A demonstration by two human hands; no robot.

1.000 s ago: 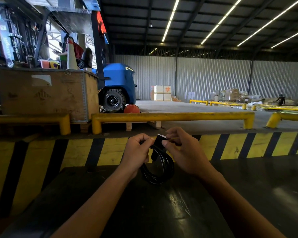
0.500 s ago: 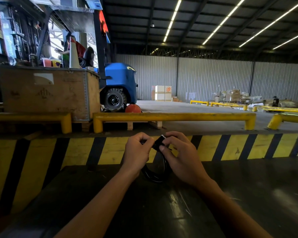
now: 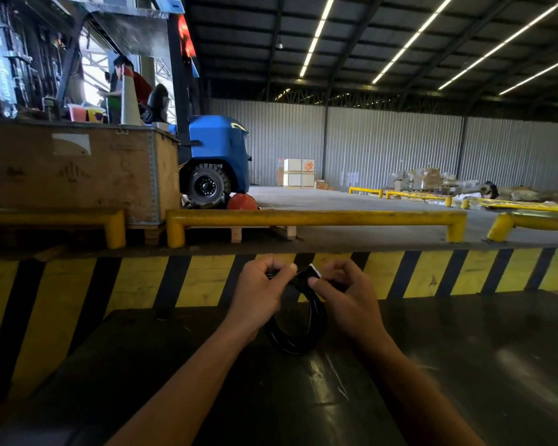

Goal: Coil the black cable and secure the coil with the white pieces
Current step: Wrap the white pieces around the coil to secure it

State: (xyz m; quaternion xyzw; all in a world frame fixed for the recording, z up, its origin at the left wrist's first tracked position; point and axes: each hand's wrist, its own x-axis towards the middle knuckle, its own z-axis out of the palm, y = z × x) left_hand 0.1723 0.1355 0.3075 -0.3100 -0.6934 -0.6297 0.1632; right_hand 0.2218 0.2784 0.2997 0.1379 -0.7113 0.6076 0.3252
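A coiled black cable [image 3: 298, 336] hangs in a loop between my two hands, its lower part just above the dark glossy table [image 3: 464, 365]. My left hand [image 3: 260, 292] pinches the top of the coil from the left. My right hand [image 3: 345, 294] grips the top from the right, thumb pressed on a small white piece [image 3: 314, 271] wrapped at the coil's top. Most of that white piece is hidden by my fingers.
A yellow-and-black striped barrier [image 3: 432, 272] runs along the table's far edge. Behind it stand yellow rails [image 3: 316, 217], a wooden crate [image 3: 81, 169] and a blue forklift [image 3: 216, 156] with a person beside it. Stacked boxes [image 3: 298, 172] sit far back.
Both hands stay on the coil's top and have shifted slightly. The coil has turned a little and my right thumb now presses closer on the white piece.
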